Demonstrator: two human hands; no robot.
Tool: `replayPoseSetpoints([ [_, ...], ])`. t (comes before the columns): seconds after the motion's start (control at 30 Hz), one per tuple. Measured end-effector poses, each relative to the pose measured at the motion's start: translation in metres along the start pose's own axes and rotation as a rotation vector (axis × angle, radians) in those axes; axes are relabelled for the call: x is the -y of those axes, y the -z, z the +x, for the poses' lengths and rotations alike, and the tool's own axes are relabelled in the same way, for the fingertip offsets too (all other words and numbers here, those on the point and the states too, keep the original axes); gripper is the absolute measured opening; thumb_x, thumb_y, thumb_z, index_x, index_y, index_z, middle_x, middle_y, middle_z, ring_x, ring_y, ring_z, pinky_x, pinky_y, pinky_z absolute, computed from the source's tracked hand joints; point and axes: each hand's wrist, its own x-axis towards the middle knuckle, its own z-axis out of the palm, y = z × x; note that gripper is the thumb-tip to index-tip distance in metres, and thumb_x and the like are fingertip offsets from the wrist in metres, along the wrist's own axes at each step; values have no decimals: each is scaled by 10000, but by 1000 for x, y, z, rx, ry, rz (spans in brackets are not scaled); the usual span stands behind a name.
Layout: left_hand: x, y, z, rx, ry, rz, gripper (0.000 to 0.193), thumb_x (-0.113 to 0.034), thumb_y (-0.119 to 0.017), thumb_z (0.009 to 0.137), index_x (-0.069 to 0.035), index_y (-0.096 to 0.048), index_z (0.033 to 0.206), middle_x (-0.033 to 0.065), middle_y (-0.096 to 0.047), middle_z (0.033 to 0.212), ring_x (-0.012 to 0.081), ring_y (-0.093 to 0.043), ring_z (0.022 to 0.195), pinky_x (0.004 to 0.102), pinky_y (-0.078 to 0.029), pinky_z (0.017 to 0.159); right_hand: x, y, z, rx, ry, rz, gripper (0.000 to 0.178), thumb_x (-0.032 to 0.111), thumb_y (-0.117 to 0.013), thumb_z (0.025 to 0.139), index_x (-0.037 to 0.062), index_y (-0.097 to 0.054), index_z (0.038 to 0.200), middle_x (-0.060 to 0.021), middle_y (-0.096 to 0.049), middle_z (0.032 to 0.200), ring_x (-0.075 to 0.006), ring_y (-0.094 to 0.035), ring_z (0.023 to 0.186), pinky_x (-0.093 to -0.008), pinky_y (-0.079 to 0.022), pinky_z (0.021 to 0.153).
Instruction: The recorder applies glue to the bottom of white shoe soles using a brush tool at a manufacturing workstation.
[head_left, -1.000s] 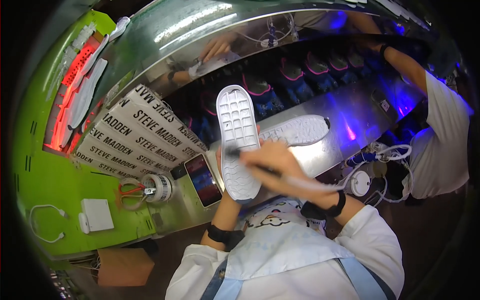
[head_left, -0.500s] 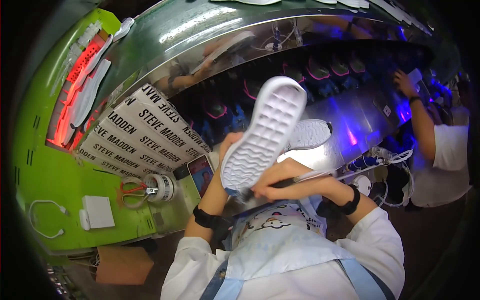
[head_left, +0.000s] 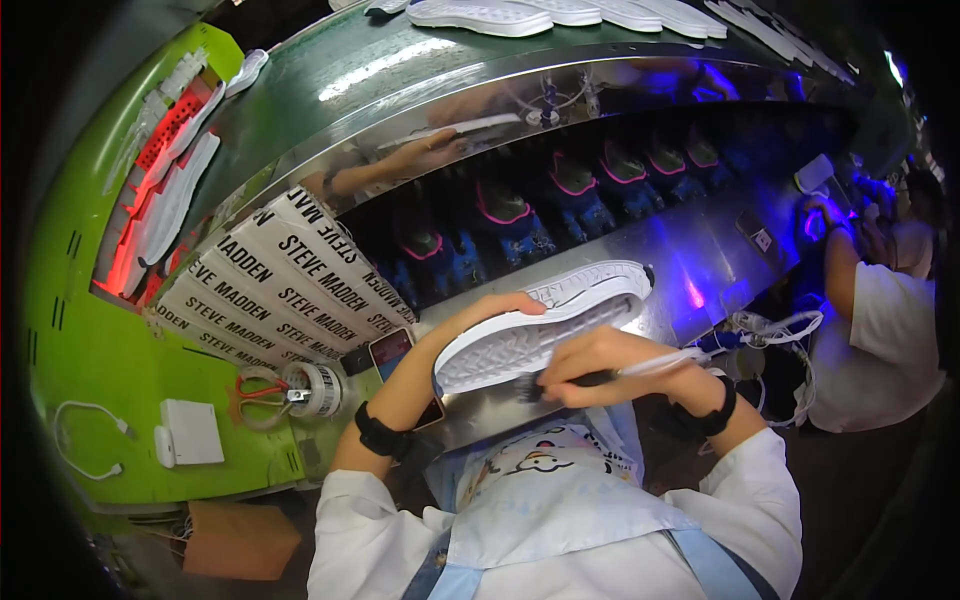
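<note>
My left hand [head_left: 490, 308] grips a white shoe sole [head_left: 478, 362] by its upper edge, tilted so that its hollow, patterned inner side faces me. In my right hand [head_left: 598, 358] is a brush with a pale handle [head_left: 658, 361]. The brush's dark bristles [head_left: 529, 388] are at the sole's lower edge; whether they touch it I cannot tell. Behind the held sole, a second white sole [head_left: 600, 283] lies on the metal worktop, partly covered.
Dark shoe uppers [head_left: 505, 208] with pink-edged openings stand in a row behind. At left are a printed box [head_left: 285, 280], tape rolls [head_left: 322, 388], scissors [head_left: 262, 395] and a phone [head_left: 390, 350]. More soles [head_left: 480, 14] lie on the green surface [head_left: 300, 100]. Another person [head_left: 870, 320] works at right.
The held sole has turned from upright, tread facing me, to a slanted position showing its inner side. My right hand has moved slightly right with the brush. The co-worker's hand has lowered.
</note>
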Motion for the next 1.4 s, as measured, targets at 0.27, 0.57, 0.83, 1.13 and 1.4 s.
replayPoseSetpoints([
  [0.27,5,13,-2,-86,-27,19,321,-309,-591,863,-50,-635,1047,42,-656,916,111,-622,728,201,-490,658,-20,29,-57,-182,-204,-144,143,64,-585,851,-31,-676,908,-126,-692,875,-234,-672,822,-303,-512,762],
  [0.57,-93,10,-92,593,-726,-812,442,-164,-490,937,62,-412,1309,196,-533,1257,235,-596,1043,335,-534,854,26,18,-26,-716,250,443,178,64,-526,891,-65,-645,918,-238,-630,1046,-277,-678,796,-352,-552,722],
  [0.83,-273,-38,-2,-937,-1004,963,529,-505,-527,877,2,-662,949,125,-656,851,209,-615,698,288,-493,618,23,-17,-14,-908,129,533,261,-128,-595,756,-23,-581,994,-231,-538,1185,-267,-665,850,-331,-553,702],
  [1.13,-324,-7,-4,-887,-1113,626,356,-270,-574,861,81,-590,914,168,-635,782,253,-646,605,344,-544,482,-5,3,-56,-1226,-189,501,239,-54,-589,773,-61,-597,1012,-109,-616,764,-157,-582,625,-263,-475,595],
  [1.4,-316,-36,47,-1376,-937,1195,526,-425,-649,779,36,-644,1032,217,-627,1058,333,-623,952,393,-497,830,-8,-10,-10,-1256,-192,873,310,21,-591,834,-21,-546,1138,-59,-585,768,-132,-563,617,-244,-457,559],
])
